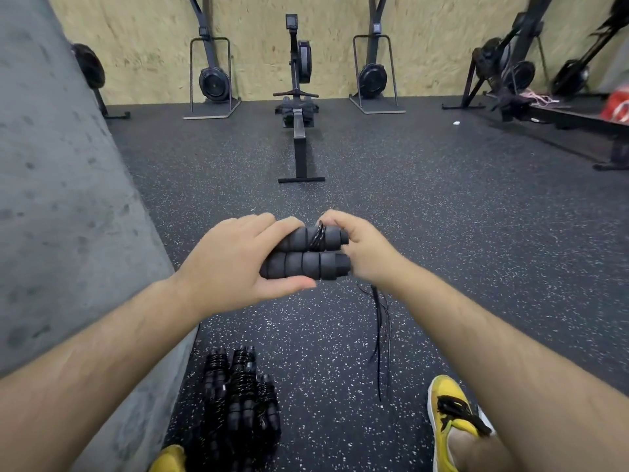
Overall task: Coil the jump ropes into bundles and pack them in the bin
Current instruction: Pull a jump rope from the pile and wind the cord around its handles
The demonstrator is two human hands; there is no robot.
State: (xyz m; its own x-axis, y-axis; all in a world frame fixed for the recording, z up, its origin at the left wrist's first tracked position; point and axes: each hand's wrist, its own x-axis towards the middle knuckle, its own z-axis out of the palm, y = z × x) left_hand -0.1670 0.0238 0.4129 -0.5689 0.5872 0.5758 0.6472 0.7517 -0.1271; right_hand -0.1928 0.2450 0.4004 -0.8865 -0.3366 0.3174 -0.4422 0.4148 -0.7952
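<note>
Left hand (235, 264) grips paired handles (306, 255); right hand (360, 248) pinches cord (318, 237).

1. The left hand (235, 264) grips the two foam handles (306, 265) and hides their left ends.
2. The right hand (360, 247) is blurred. Curled round the cord (317, 237), it hides the stretch between the wraps on the upper handle and the hanging strands.
3. The hanging strands are blurred and cannot be counted.
4. The pile of coiled ropes (245, 403) lies partly behind the left forearm (102, 369) and is cut by the bottom edge.
5. The bottom edge cuts off the left shoe (170, 458); the right forearm (493, 352) covers part of the right shoe (449, 420).
6. A red thing (616, 105) at the right edge is cut off and too blurred to tell.
</note>
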